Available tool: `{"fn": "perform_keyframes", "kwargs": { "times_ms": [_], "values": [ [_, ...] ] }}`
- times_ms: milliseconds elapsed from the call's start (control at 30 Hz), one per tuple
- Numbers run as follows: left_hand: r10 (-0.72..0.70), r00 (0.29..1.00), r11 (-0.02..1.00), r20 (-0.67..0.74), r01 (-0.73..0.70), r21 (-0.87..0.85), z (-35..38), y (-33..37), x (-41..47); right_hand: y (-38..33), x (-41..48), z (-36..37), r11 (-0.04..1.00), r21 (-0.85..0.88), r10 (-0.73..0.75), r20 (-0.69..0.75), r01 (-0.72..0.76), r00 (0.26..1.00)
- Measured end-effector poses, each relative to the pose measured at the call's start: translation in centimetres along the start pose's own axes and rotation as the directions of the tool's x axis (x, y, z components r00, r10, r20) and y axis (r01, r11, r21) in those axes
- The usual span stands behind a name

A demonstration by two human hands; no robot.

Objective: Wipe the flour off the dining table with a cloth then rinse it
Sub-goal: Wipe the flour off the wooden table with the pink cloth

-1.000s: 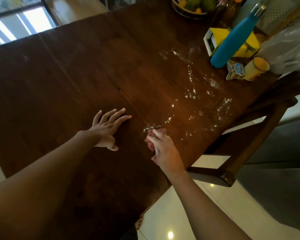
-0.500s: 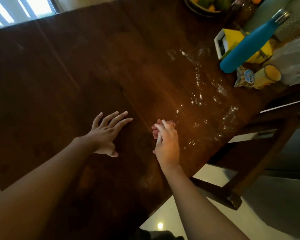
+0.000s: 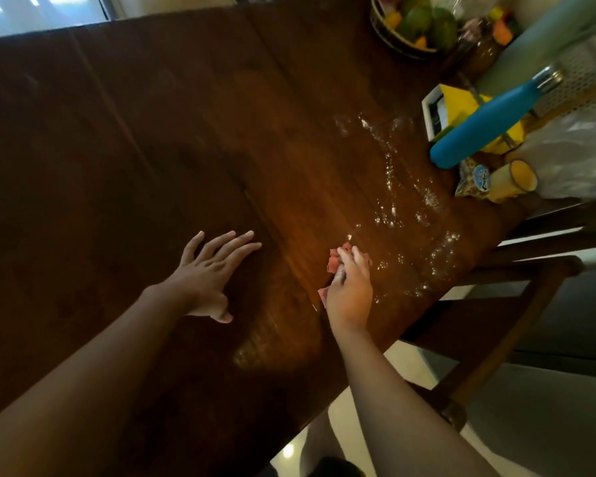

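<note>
The right hand (image 3: 350, 290) pressed flat on a crumpled pink cloth (image 3: 334, 261), fingers laid over it and holding it down on the dark brown wooden surface (image 3: 152, 132), near the edge closest to the person. The left hand (image 3: 209, 270) lay open, fingers spread wide, palm down on bare wood well to the left of the cloth, gripping nothing. White flour (image 3: 393, 201) trailed in scattered specks from just ahead of the cloth up toward the far right corner, with another thin patch beside the right edge. A faint pale smear (image 3: 255, 349) showed on the wood nearer the person.

And the containers, crowded at that far right corner: a woven round basket (image 3: 389, 37) held green and orange fruit (image 3: 418, 18). A tall blue metal bottle (image 3: 479, 127) with a silver cap stood closed, contents unseen. Behind it sat a yellow and white box (image 3: 443, 105); what was inside could not be told. Just in front stood a yellow cylindrical cup (image 3: 515, 179), yellow within, touching a small printed snack packet (image 3: 472, 180). A clear plastic bag (image 3: 572, 156) bulged beside them, its contents too blurred to tell. A dark wooden chair (image 3: 516, 280) stood at the right edge.
</note>
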State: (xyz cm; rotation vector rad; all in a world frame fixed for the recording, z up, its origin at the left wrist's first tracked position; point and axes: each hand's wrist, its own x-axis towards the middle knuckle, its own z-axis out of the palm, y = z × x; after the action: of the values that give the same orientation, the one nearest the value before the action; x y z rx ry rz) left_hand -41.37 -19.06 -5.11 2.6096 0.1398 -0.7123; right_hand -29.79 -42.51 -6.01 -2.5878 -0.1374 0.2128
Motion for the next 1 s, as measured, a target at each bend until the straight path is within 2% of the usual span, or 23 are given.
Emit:
{"fn": "perform_keyframes", "kwargs": {
  "times_ms": [67,133,167,233,267,300,333,367,433,467,500,533,600,633,700,733,767,800,833,900,933,967,1000],
  "values": [
    [-0.004,1.000,1.000,-0.004,0.004,0.009,0.2,0.0,0.1,-1.0,0.7,0.4,1.000,0.007,-0.007,0.018,0.007,1.000],
    [-0.013,1.000,1.000,-0.004,0.014,0.013,0.2,0.0,0.0,-2.3,1.0,0.4,0.984,-0.034,-0.167,0.138,0.173,0.976],
    [-0.020,1.000,1.000,-0.003,0.020,0.014,0.2,0.1,0.0,-2.9,1.0,0.4,0.955,-0.017,-0.284,0.226,0.295,0.932],
    [-0.037,0.999,0.999,-0.009,0.037,0.001,0.1,0.3,0.0,-3.3,0.8,0.1,0.865,0.033,-0.473,0.386,0.501,0.792],
    [-0.045,0.999,0.999,-0.020,0.044,-0.012,0.2,0.4,0.1,-3.0,1.1,-0.1,0.815,0.015,-0.526,0.442,0.580,0.727],
    [-0.047,0.998,0.999,-0.031,0.046,-0.021,0.2,0.4,0.1,-2.6,1.5,-0.4,0.775,-0.032,-0.543,0.475,0.631,0.692],
    [-0.046,0.998,0.999,-0.039,0.045,-0.027,0.2,0.5,0.0,-2.0,2.0,-0.7,0.768,-0.083,-0.533,0.469,0.635,0.705],
    [-0.044,0.998,0.999,-0.043,0.043,-0.032,0.2,0.5,0.0,-1.5,2.4,-1.1,0.805,-0.123,-0.488,0.422,0.581,0.764],
    [-0.039,0.998,0.998,-0.041,0.038,-0.040,0.2,0.4,0.0,-0.9,3.1,-1.9,0.943,-0.101,-0.285,0.245,0.317,0.927],
    [-0.039,0.999,0.998,-0.034,0.037,-0.041,0.1,0.4,0.0,-0.9,3.5,-2.0,0.982,-0.061,-0.168,0.172,0.181,0.971],
    [-0.039,0.999,0.998,-0.031,0.038,-0.042,0.1,0.4,0.0,-1.1,3.8,-1.8,0.993,-0.056,-0.095,0.126,0.103,0.987],
    [-0.041,0.999,0.998,-0.030,0.040,-0.040,0.0,0.5,0.0,-1.5,4.0,-1.4,0.993,-0.076,-0.084,0.102,0.092,0.991],
    [-0.048,0.999,0.998,-0.024,0.048,-0.034,0.0,0.6,0.0,-2.3,4.1,-0.6,0.976,-0.093,-0.184,0.131,0.197,0.974],
    [-0.054,0.998,0.998,-0.018,0.053,-0.032,0.0,0.6,0.0,-2.6,4.0,-0.4,0.952,-0.065,-0.283,0.195,0.300,0.939],
    [-0.061,0.998,0.998,-0.008,0.061,-0.031,-0.1,0.7,0.0,-2.6,4.0,-0.4,0.859,0.040,-0.485,0.379,0.510,0.788],
    [-0.062,0.998,0.998,-0.006,0.062,-0.034,-0.1,0.8,0.0,-2.4,4.2,-0.8,0.812,0.081,-0.547,0.454,0.579,0.704],
    [-0.060,0.998,0.997,-0.006,0.060,-0.038,-0.2,0.8,0.0,-2.0,4.6,-1.2,0.791,0.093,-0.565,0.491,0.604,0.664],
    [-0.058,0.998,0.998,-0.009,0.057,-0.041,-0.2,0.8,0.0,-1.9,4.9,-1.7,0.802,0.076,-0.552,0.473,0.593,0.686],
    [-0.055,0.998,0.998,-0.014,0.055,-0.041,-0.1,0.8,0.0,-1.8,5.4,-2.0,0.847,0.038,-0.498,0.405,0.530,0.767],
    [-0.049,0.998,0.998,-0.028,0.048,-0.042,0.0,0.7,0.0,-1.7,6.4,-2.6,0.965,0.001,-0.259,0.180,0.263,0.949],
    [-0.045,0.998,0.998,-0.035,0.043,-0.051,0.1,0.6,0.0,-1.6,6.9,-2.7,0.990,0.015,-0.139,0.094,0.138,0.986],
    [-0.040,0.998,0.997,-0.040,0.038,-0.063,0.1,0.5,0.1,-1.5,7.3,-2.6,0.997,0.019,-0.073,0.032,0.072,0.997],
    [-0.035,0.999,0.996,-0.040,0.032,-0.077,0.0,0.5,0.2,-1.7,7.7,-2.3,0.996,-0.032,-0.088,0.002,0.088,0.996]
  ]
}}
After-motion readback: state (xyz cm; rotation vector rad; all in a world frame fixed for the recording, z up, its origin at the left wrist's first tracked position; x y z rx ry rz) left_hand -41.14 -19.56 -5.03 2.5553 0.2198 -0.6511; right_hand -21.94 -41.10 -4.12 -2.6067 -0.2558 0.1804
